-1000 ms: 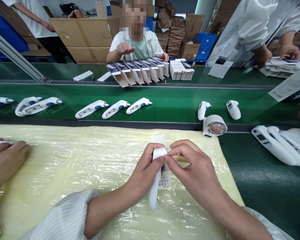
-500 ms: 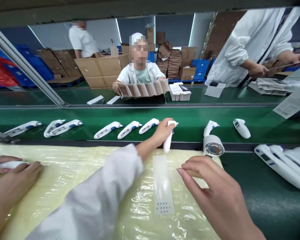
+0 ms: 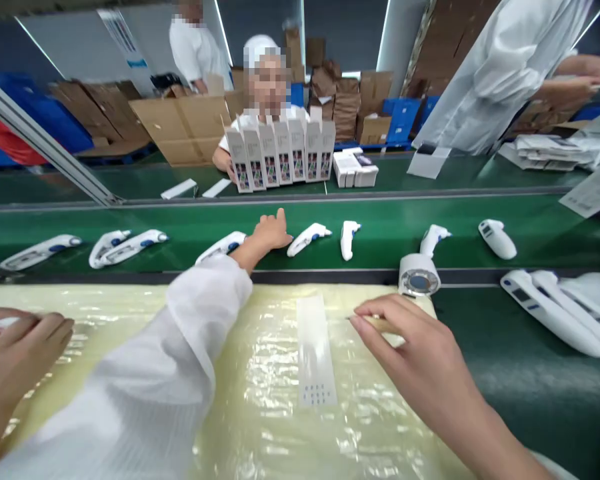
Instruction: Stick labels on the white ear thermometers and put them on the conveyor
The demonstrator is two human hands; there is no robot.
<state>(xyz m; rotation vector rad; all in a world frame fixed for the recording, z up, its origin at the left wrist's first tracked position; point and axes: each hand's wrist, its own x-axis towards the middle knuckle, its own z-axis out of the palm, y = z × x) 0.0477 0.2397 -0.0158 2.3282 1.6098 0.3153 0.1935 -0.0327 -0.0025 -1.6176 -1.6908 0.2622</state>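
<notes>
Head view: your left hand [image 3: 270, 231] is over the green belt [image 3: 395, 217], upper centre of frame; finger gap hidden, can't tell any hold. Just right of it, white device [image 3: 307, 240], long axis lower left to upper right. Your right hand [image 3: 413, 350], farther off, pinches a slim tan tool [image 3: 381, 325].

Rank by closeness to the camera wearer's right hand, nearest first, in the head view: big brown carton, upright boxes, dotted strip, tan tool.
1. Tan tool: in the right hand.
2. Dotted strip: to its left.
3. Upright boxes: across the green belt.
4. Big brown carton: behind, farther left.
</notes>
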